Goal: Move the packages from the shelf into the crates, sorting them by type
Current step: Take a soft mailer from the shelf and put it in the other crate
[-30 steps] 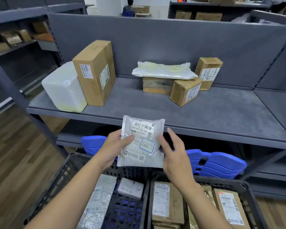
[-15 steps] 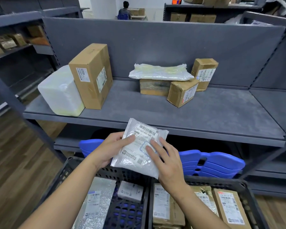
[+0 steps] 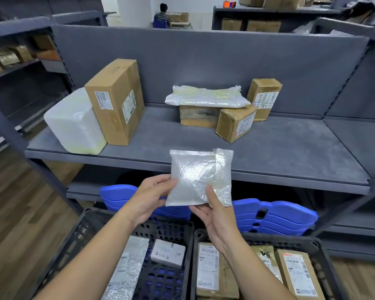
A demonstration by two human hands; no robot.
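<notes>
I hold a small white plastic mailer bag (image 3: 195, 176) upright in front of the grey shelf (image 3: 279, 152), its plain back side facing me. My left hand (image 3: 152, 198) pinches its lower left edge and my right hand (image 3: 214, 215) grips its bottom right from below. Under my arms stand two dark crates: the left crate (image 3: 89, 215) holds a silvery bag and a small white packet, the right crate (image 3: 320, 241) holds cardboard boxes with labels. On the shelf remain a tall cardboard box (image 3: 117, 100), a white wrapped block (image 3: 74, 122), a clear bag (image 3: 206, 96) on a flat box, and two small boxes.
Stacked blue plastic lids (image 3: 275, 215) lie on the lower shelf behind the crates. A slanted shelf post (image 3: 13, 135) stands at the left over wooden floor. A person (image 3: 161, 16) sits far off beyond the shelf back panel.
The bag was turned over between my hands: its label side faced me before, now its blank back does. It was also raised slightly.
</notes>
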